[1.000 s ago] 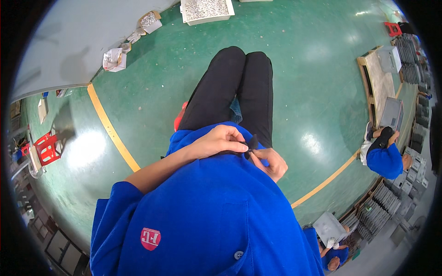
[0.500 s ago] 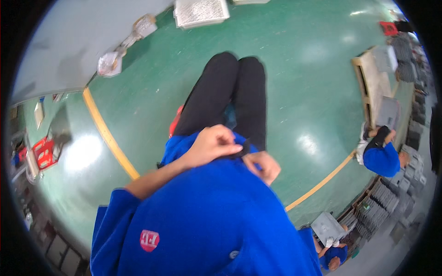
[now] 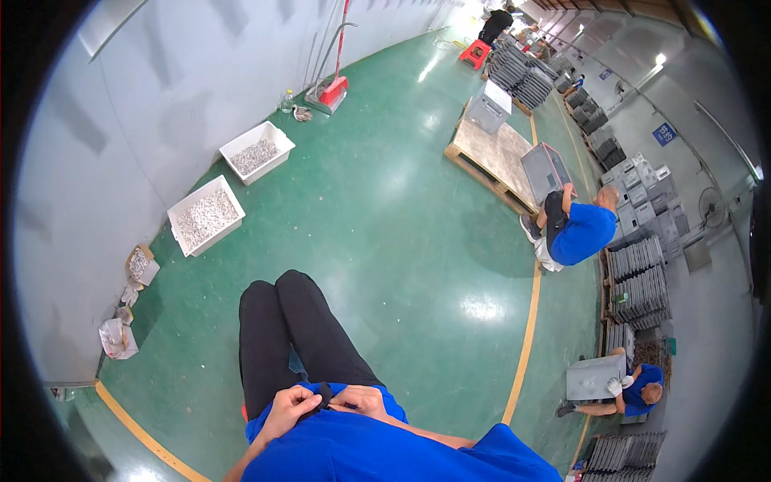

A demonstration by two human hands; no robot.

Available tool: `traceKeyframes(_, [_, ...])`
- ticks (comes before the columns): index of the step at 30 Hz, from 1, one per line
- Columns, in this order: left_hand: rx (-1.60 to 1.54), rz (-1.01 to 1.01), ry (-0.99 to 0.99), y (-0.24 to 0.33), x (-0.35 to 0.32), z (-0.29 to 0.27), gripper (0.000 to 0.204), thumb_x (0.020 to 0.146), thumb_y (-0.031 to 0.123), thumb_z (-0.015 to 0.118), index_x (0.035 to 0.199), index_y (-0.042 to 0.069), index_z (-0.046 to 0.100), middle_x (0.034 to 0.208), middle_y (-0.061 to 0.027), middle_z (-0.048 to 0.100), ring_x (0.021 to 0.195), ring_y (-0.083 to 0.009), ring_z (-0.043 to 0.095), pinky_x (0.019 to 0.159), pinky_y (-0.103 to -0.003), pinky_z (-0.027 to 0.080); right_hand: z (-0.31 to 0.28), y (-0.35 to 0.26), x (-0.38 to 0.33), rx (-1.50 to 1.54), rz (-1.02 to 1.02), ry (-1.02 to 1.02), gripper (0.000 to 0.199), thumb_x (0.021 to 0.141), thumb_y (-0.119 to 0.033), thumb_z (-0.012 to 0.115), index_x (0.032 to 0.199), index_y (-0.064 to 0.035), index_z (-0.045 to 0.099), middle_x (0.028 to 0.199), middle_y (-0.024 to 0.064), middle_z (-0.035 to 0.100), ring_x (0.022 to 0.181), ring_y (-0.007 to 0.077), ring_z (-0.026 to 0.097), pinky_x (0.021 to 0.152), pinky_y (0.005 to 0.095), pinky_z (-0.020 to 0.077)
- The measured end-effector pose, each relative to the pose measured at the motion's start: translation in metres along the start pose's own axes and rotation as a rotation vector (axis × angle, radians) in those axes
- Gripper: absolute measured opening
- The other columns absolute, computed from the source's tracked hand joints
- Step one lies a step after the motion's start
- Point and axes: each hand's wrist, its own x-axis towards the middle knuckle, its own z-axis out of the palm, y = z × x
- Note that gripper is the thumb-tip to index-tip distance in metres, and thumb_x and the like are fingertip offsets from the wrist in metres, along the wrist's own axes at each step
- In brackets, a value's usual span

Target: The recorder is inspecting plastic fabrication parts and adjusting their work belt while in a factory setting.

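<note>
I am seated, with both hands at the waist of my blue shirt [image 3: 377, 446], above my black trousers [image 3: 317, 337]. My left hand [image 3: 287, 411] is closed, its thumb and fingers pinching a small black strap-like piece [image 3: 324, 394] at the shirt's front. Beside it, my right hand [image 3: 361, 399] is closed too, its curled fingertips close against the black piece and the shirt hem. What lies inside the right fingers is hidden. The black piece is too small to name more exactly.
White bins [image 3: 205, 215] of small pale parts stand by the wall at left. A dustpan [image 3: 328, 95] leans farther along. On the right, a co-worker [image 3: 585, 233] crouches by a wooden pallet [image 3: 490, 161]; another person [image 3: 645, 390] handles a grey metal box [image 3: 594, 377].
My view has tilted up and swung right, bringing the bins and pallet further into view. Both hands stay at the waist; the right hand's fingers now lie closer to the left.
</note>
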Motion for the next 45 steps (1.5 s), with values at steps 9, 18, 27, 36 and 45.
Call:
traceKeyframes(9, [-0.040,-0.058,-0.052,-0.001,-0.007,-0.006,0.023,0.083,0.022,0.066,0.075,0.000,0.063,0.076,0.0000,0.052,0.066,-0.0054,0.045,0.059,-0.021,0.035,0.000,-0.002,0.003,0.016,0.013,0.002,0.011,0.070,-0.009,0.072,0.069,-0.0019,0.063,0.063,0.0088,0.061,0.057,0.0221,0.060,0.050,0.0316,0.0446])
traceKeyframes(18, [-0.062,0.191,0.118,0.009,0.019,0.015,0.015,0.083,0.006,0.065,0.076,0.004,0.052,0.065,0.0042,0.049,0.059,-0.0016,0.040,0.051,-0.019,0.032,0.004,0.002,0.001,0.035,0.062,0.006,0.011,0.071,-0.010,0.073,0.069,-0.0021,0.066,0.062,0.0082,0.061,0.054,0.0178,0.059,0.049,0.0279,0.0441])
traceKeyframes(27, [-0.100,0.177,0.140,0.007,0.031,0.010,0.015,0.082,0.005,0.065,0.075,0.002,0.052,0.067,-0.0004,0.056,0.059,-0.0026,0.047,0.052,-0.018,0.037,0.017,0.014,-0.010,0.468,0.578,0.123,0.011,0.075,-0.004,0.069,0.085,-0.0022,0.066,0.068,-0.0009,0.062,0.058,0.0048,0.055,0.054,0.0185,0.0427])
traceKeyframes(36, [-0.116,0.018,0.073,0.012,0.038,0.001,0.013,0.083,0.004,0.064,0.079,0.004,0.051,0.063,0.0038,0.051,0.057,-0.0016,0.045,0.051,-0.018,0.035,0.018,0.019,0.000,0.570,0.593,-0.007,0.030,0.074,0.000,0.066,0.103,-0.0036,0.059,0.086,-0.0011,0.057,0.071,0.0025,0.052,0.059,0.0160,0.0400])
traceKeyframes(45, [-0.257,0.070,0.181,0.020,0.031,0.010,0.014,0.080,-0.001,0.065,0.087,-0.001,0.054,0.074,-0.0062,0.062,0.071,-0.0085,0.060,0.062,-0.020,0.047,0.027,0.026,0.014,0.564,0.593,-0.116,0.025,0.077,-0.012,0.073,0.094,-0.0051,0.056,0.083,-0.0042,0.055,0.069,0.0011,0.048,0.058,0.0177,0.0361])
